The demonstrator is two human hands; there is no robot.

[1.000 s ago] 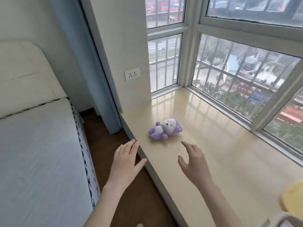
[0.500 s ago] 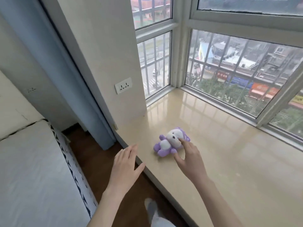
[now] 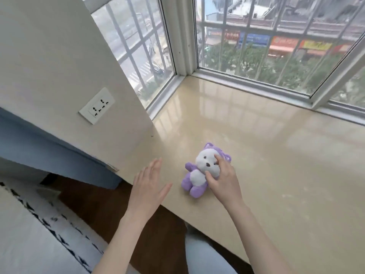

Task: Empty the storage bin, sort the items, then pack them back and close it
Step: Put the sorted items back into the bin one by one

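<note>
Toy [image 3: 197, 176]: one, gripped by right hand [image 3: 223, 180].

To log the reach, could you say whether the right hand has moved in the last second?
Yes. The right hand has gone forward over the windowsill, away from its front edge, and pinches the plush toy by the head.

The single head-worn camera is looking forward and steeply down from close above the counter [image 3: 276, 175], facing the window corner [image 3: 183, 36] at twelve o'clock.

Bright window [image 3: 256, 46] daylight, glossy glare, edge distortion
</note>
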